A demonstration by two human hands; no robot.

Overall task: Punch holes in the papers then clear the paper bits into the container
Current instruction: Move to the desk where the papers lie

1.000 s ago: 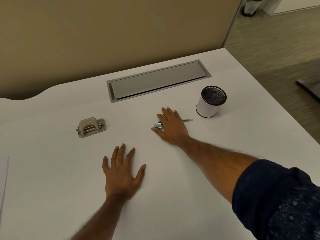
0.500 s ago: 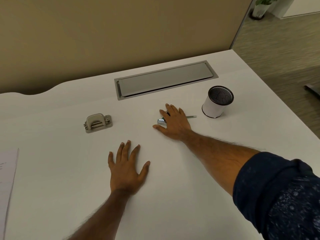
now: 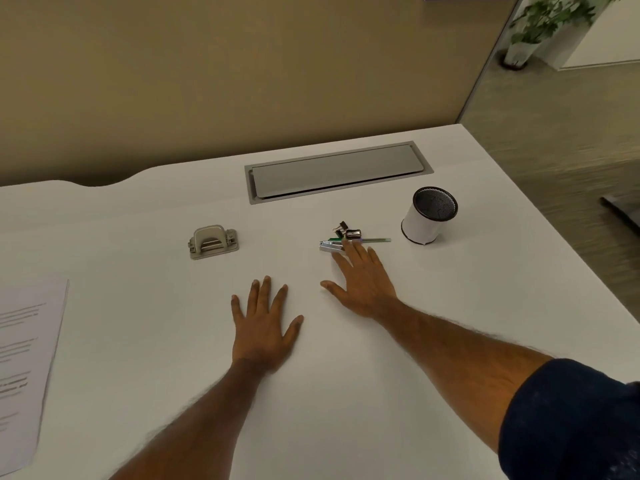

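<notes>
Now | left hand (image 3: 265, 327), right hand (image 3: 363, 284) flat, grip apart | papers (image 3: 24, 358) cut off left | clips (image 3: 346, 233) blurry

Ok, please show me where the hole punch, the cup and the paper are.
hole punch (image 3: 213, 242): head view, on the middle of its grey top.
cup (image 3: 420, 226): head view, on its white side wall.
paper (image 3: 27, 358): head view, on the middle of the printed sheet.
</notes>
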